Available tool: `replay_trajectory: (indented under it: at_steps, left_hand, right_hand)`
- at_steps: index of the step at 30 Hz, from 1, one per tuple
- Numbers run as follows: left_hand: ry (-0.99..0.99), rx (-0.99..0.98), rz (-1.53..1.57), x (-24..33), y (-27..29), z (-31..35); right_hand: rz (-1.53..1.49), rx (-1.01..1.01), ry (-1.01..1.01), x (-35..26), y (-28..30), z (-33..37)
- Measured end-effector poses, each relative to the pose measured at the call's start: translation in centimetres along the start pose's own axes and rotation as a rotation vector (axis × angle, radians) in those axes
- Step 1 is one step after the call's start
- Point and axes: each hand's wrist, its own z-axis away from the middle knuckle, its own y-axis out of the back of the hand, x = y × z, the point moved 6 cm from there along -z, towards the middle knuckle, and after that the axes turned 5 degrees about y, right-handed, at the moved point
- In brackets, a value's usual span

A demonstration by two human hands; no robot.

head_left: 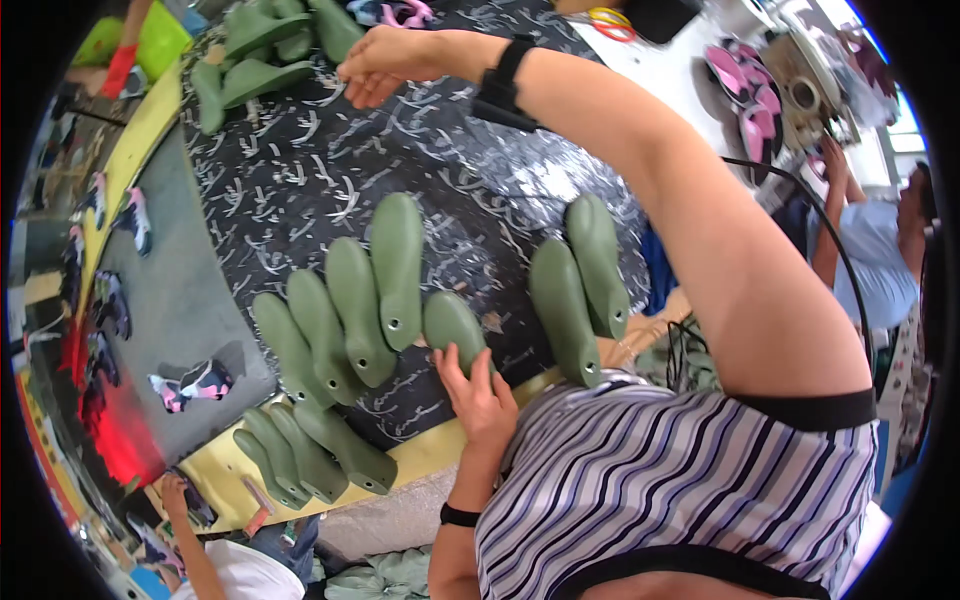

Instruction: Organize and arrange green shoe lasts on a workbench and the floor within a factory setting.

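Note:
At the near edge of the worktable, my left hand (476,402) has its fingers closed round the narrow end of a green shoe last (453,322). My right arm stretches across to the far side, a black device strapped at its wrist. There my right hand (376,66) hangs with loosely bent fingers and nothing visible in it. Beside it is a green shoe last (337,32), part of a heap of green lasts (262,60). A row of green lasts (352,305) lies left of my left hand, and a pair of lasts (578,285) lies to its right.
The black tabletop (290,190) carries scattered white marks. More lasts (318,455) rest on the yellow edge at lower left. A grey conveyor belt (185,290) holds shoe uppers (192,386). Pink uppers (748,100) lie at upper right. Co-workers are at the left and right.

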Motion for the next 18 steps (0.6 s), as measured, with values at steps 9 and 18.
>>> replay_trajectory:
  at_steps: [9,18]
  left_hand:
    - [-0.474,-0.261,-0.025,11.6,-1.4,-1.4]
    - [-0.301,-0.291,-0.066,10.9,-9.6,0.4]
  right_hand:
    - [0.715,-0.27,-0.515,11.6,3.7,30.1]
    - [0.446,-0.101,-0.52,12.7,-0.1,31.8]
